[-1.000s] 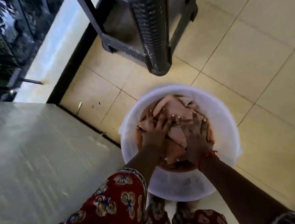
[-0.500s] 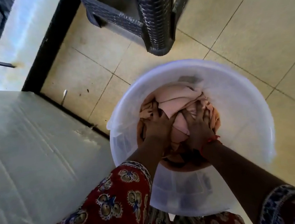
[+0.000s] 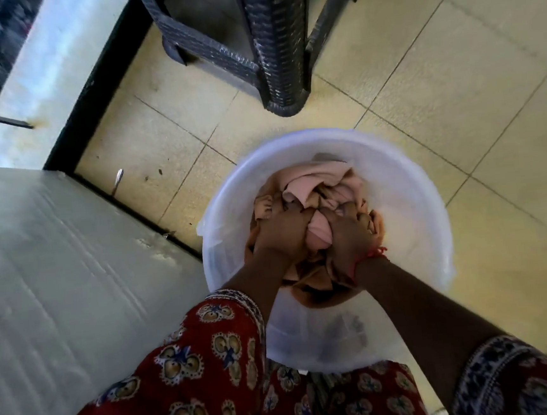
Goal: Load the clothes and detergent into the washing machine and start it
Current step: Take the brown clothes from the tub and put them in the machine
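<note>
A white translucent plastic tub (image 3: 407,202) stands on the tiled floor in front of me. Inside it lies a bundle of pink and tan clothes (image 3: 316,183). Both hands are deep in the tub. My left hand (image 3: 281,233) grips a handful of the fabric on the left side of the pile. My right hand (image 3: 350,230), with a red thread at the wrist, grips the fabric beside it, fingers curled into the cloth. A pink fold bulges between the two hands. The white surface (image 3: 57,279) at the left looks like the washing machine's top.
A dark woven-pattern plastic stool (image 3: 267,42) stands on the beige tiles just beyond the tub. A black-edged low wall and railing (image 3: 55,71) run along the upper left. My red patterned sleeves fill the bottom of the view.
My hands went from lying flat on the pile to digging in and curling round the cloth. The camera has moved closer over the tub.
</note>
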### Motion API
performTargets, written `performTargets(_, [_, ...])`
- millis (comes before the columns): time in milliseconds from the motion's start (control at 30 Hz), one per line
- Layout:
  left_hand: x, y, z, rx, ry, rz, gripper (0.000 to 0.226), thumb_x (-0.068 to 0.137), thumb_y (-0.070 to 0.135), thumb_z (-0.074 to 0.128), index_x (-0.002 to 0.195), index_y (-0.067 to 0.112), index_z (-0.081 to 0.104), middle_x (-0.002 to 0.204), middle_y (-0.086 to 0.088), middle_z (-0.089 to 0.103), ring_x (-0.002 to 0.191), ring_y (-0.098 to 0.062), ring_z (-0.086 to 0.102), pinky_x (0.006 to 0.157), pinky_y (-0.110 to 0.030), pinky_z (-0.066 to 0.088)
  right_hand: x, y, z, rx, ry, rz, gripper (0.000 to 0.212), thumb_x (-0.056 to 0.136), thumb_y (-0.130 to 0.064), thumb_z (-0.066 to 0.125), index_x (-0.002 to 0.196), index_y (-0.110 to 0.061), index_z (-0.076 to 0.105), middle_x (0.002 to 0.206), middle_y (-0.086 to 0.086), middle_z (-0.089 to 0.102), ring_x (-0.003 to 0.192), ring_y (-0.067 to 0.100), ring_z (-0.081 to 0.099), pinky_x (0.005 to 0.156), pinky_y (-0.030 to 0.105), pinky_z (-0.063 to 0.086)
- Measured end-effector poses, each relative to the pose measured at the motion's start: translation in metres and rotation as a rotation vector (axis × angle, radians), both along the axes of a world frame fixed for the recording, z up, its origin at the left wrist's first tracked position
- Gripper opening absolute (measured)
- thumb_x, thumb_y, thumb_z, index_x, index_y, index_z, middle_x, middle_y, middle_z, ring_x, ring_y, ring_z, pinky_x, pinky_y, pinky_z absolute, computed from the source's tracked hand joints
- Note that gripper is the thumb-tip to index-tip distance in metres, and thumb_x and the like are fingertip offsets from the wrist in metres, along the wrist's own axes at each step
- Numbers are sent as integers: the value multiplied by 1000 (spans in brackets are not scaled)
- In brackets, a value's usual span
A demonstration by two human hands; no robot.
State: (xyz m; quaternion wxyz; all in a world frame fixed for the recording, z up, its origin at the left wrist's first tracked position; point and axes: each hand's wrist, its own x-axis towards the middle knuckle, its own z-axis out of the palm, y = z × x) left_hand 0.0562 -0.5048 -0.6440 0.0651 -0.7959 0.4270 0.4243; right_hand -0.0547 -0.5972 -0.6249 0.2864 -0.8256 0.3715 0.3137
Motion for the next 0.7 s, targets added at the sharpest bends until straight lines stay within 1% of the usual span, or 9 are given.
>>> performTargets(67, [1, -4, 35, -29, 13, 51, 83, 62, 57, 53, 137, 36, 28, 144, -12, 40, 129, -44, 40, 93, -61, 45, 1, -4, 41, 35, -53, -50, 67, 76, -41, 60, 138, -45, 36, 143, 10, 27, 124, 40, 38, 108, 45, 20])
performTargets(133, [3, -10, 78, -89, -22, 70, 75, 62, 51, 57, 132, 37, 35, 139, -9, 45, 124, -44, 44, 86, -58, 50, 2, -7, 81, 20, -97, -78, 67, 72, -47, 59, 134, -48, 36, 139, 7, 30, 121, 39, 41, 107, 48, 24])
performTargets(200, [5, -13, 128, -134, -43, 73, 77, 61, 46, 58, 134, 35, 37, 139, -9, 45, 126, -47, 40, 84, -58, 51, 2, -9, 122, 3, -114, -103, 72, 66, -52, 60, 134, -51, 33, 135, 5, 32, 115, 40, 44, 106, 53, 31])
performTargets(300, [7, -18, 202, -168, -52, 100, 79, 58, 50, 55, 134, 35, 38, 140, -8, 43, 127, -44, 41, 90, -58, 48, 3, -12, 185, 13, -164, -129, 77, 62, -57, 61, 132, -53, 30, 133, 4, 32, 111, 41, 45, 98, 54, 40])
performTargets(400, [8, -18, 281, -225, -64, 120, 86, 51, 56, 43, 134, 34, 41, 142, -12, 43, 127, -45, 42, 101, -58, 40, 5, -16, 261, -57, -188, -111, 76, 57, -61, 55, 129, -55, 30, 128, 2, 36, 109, 38, 45, 97, 56, 37])
performTargets(500, [10, -17, 361, -247, -84, 149, 84, 58, 47, 58, 138, 35, 39, 146, -7, 39, 136, -45, 30, 98, -58, 43, 5, -17, 334, -121, -231, -90, 68, 63, -55, 58, 126, -56, 32, 117, -1, 39, 102, 33, 47, 90, 54, 40])
performTargets(600, [9, -13, 437, -278, -139, 127, 79, 68, 37, 68, 139, 37, 36, 147, -4, 36, 142, -39, 19, 99, -58, 43, 6, -14, 414, -138, -261, -66, 64, 69, -43, 60, 125, -56, 31, 116, -2, 39, 103, 32, 45, 87, 53, 39])
performTargets(667, [9, -8, 486, -291, -163, 128, 80, 66, 43, 72, 138, 39, 37, 146, -2, 39, 141, -37, 20, 105, -55, 39, 6, -10, 475, -180, -262, -28, 70, 65, -42, 62, 126, -55, 31, 118, -3, 37, 106, 30, 44, 85, 49, 35])
performTargets(700, [8, -5, 510, -305, -167, 132, 85, 61, 51, 73, 138, 40, 37, 146, -1, 40, 140, -37, 21, 107, -54, 37, 4, -9, 501, -185, -273, -18, 69, 67, -40, 61, 128, -54, 32, 120, -2, 36, 107, 31, 42, 85, 44, 33])
